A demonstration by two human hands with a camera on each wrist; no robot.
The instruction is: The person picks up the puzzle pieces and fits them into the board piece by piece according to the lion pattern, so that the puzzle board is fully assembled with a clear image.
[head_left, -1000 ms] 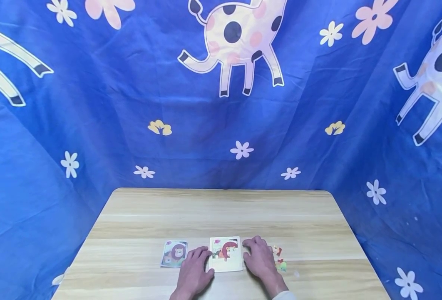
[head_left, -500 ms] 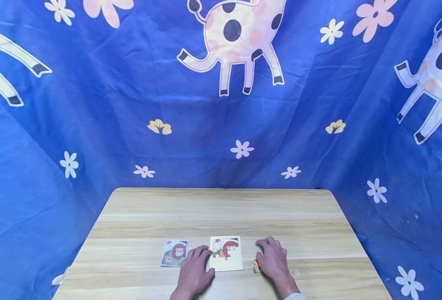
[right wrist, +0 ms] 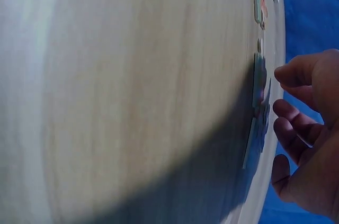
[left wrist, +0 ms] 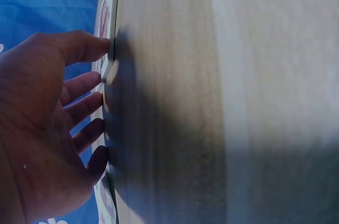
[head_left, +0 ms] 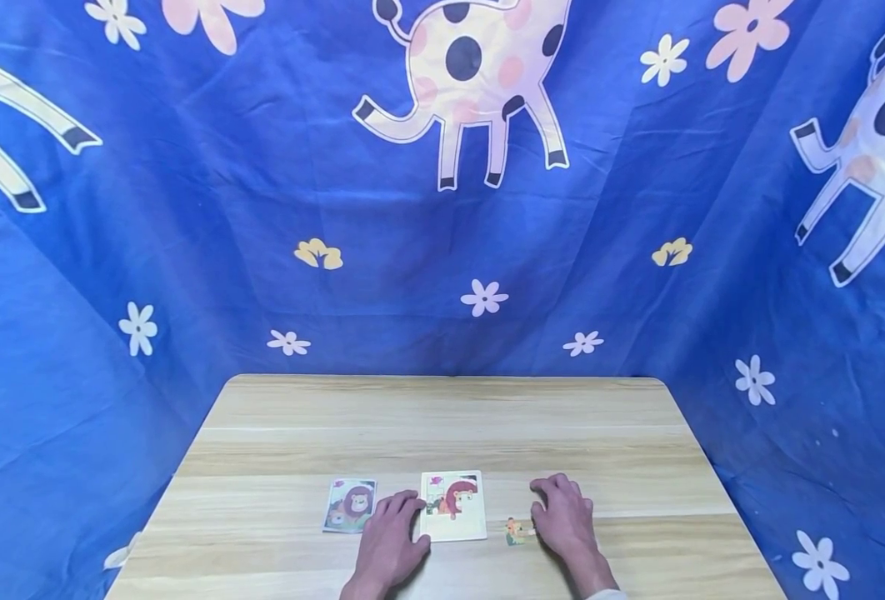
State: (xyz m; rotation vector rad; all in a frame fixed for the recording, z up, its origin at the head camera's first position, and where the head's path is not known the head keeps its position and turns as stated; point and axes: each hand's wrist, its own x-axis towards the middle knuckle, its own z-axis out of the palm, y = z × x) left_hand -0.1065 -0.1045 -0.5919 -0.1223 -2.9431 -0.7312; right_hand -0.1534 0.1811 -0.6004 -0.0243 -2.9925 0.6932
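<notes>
A white square puzzle board (head_left: 468,531) lies mid-table, its upper part filled with pieces of a red-maned lion picture and its lower part bare white. My left hand (head_left: 392,542) rests at the board's left edge, with the thumb touching the side in the left wrist view. To the right of the board lies a small puzzle piece with orange and green print (head_left: 515,531). My right hand (head_left: 565,521) hovers just right of that piece, fingers loosely bent, nothing visible between them. Below its fingers, several flat puzzle pieces (right wrist: 258,81) show edge-on in the right wrist view.
A lion picture card (head_left: 349,505) lies left of the board, partly behind my left hand. The pale wooden table (head_left: 442,417) is bordered by a blue curtain (head_left: 397,317) printed with flowers and spotted animals.
My right hand has moved rightward, away from the board. The orange and green puzzle piece now shows between board and hand. My left hand and the board stay in place.
</notes>
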